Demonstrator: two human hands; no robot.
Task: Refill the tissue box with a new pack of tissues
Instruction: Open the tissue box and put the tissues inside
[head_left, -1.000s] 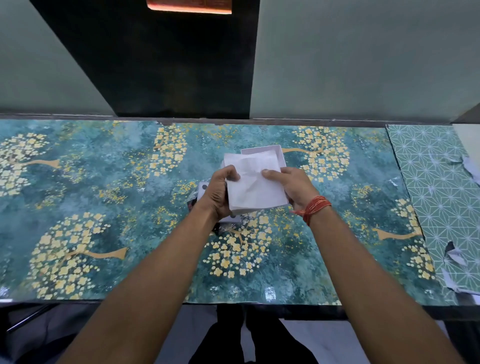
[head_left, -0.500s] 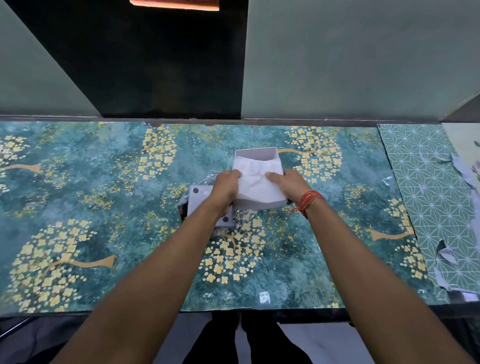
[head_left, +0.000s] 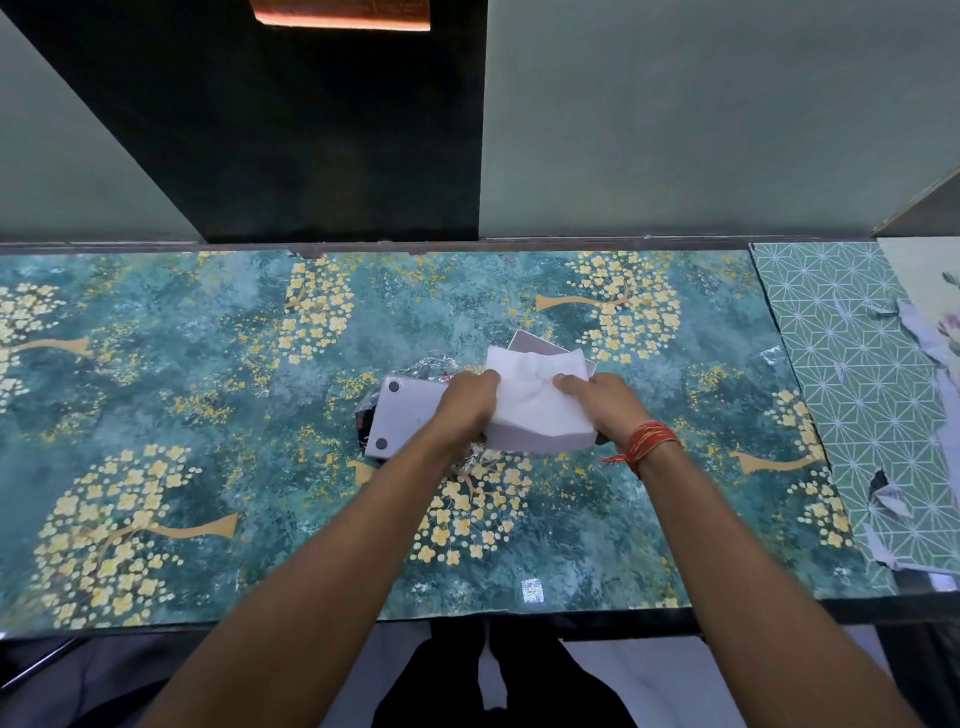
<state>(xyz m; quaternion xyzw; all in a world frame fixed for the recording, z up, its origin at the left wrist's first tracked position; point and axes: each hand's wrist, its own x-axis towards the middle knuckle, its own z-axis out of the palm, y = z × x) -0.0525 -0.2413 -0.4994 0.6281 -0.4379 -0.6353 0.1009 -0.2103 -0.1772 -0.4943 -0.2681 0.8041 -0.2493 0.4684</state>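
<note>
A white stack of tissues (head_left: 537, 400) lies at the middle of the table, tilted with its near end low. My left hand (head_left: 467, 402) grips its left edge and my right hand (head_left: 605, 402) grips its right edge. Behind the stack, the rim of the white tissue box (head_left: 535, 344) shows; most of the box is hidden by the tissues. A flat grey lid or base with round feet (head_left: 408, 418) lies left of my left hand, on crumpled clear plastic wrap (head_left: 431, 366).
The table (head_left: 208, 415) wears a teal cover with yellow flower trees. A green geometric-patterned sheet (head_left: 852, 374) with torn paper scraps lies at the right end. A wall runs along the far edge.
Both hands have lowered the tissue stack from in front of the box down toward the table, and it now covers most of the box opening.
</note>
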